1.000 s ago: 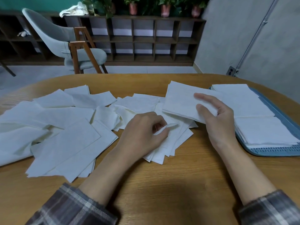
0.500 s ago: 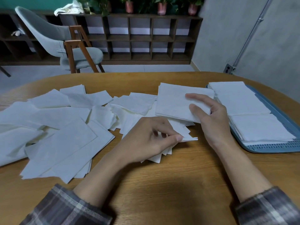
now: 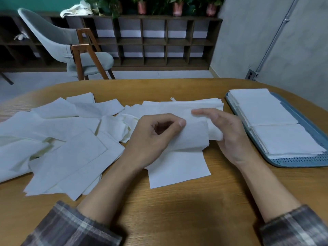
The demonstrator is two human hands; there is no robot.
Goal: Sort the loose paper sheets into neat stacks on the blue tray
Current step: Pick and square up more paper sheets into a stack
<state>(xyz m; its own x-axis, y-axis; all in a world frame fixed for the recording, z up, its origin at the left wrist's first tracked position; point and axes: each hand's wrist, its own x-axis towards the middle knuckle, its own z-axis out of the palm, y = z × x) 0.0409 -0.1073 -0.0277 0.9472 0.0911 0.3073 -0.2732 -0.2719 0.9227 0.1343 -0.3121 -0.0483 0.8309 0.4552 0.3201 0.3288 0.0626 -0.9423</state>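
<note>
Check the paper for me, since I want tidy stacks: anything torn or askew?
A ragged tuft sticks up from the far edge of the held bundle, like a tear. Loose sheets on the table lie criss-crossed. The stacks on the blue tray look square.

Wears plaid flannel, muted grey-violet crossed with cream and dark stripes. At seven o'clock in the view, left sleeve point(image 3: 71, 226); at five o'clock, right sleeve point(image 3: 294, 228). Both end in soft, slightly fuzzy cuffs point(image 3: 92, 216) partway up the forearms point(image 3: 113, 183). Past the cuffs, bare left hand point(image 3: 152, 137) and right hand point(image 3: 229, 135), thumbnail trimmed short.
</note>
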